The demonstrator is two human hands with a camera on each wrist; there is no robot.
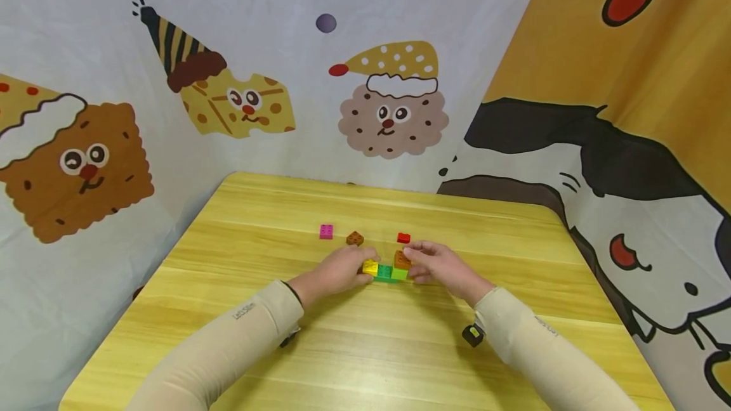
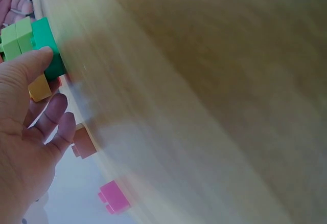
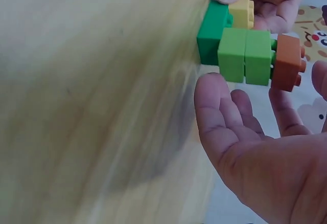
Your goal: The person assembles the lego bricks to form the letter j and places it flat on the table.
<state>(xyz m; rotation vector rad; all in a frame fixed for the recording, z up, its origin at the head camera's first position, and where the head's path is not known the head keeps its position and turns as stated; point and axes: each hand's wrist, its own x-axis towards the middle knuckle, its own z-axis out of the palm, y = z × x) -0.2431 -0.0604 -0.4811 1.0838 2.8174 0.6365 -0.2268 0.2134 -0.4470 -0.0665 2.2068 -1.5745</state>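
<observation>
Pinching the yellow brick and the green brick beneath it with your left hand, you hold your right hand, fingers loosely spread, beside the orange brick (contact is unclear) topping two lime bricks near the red brick.

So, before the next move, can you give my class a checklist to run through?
1. Left hand holding the dark green base: ok.
2. Orange brick pressed fully onto light green bricks: not ok; studs show between.
3. Yellow brick fully seated: cannot tell; left hand partly hides it.
4. Right hand touching the orange brick: cannot tell.
5. Pink brick, brown brick, red brick loose on the table: ok.
</observation>
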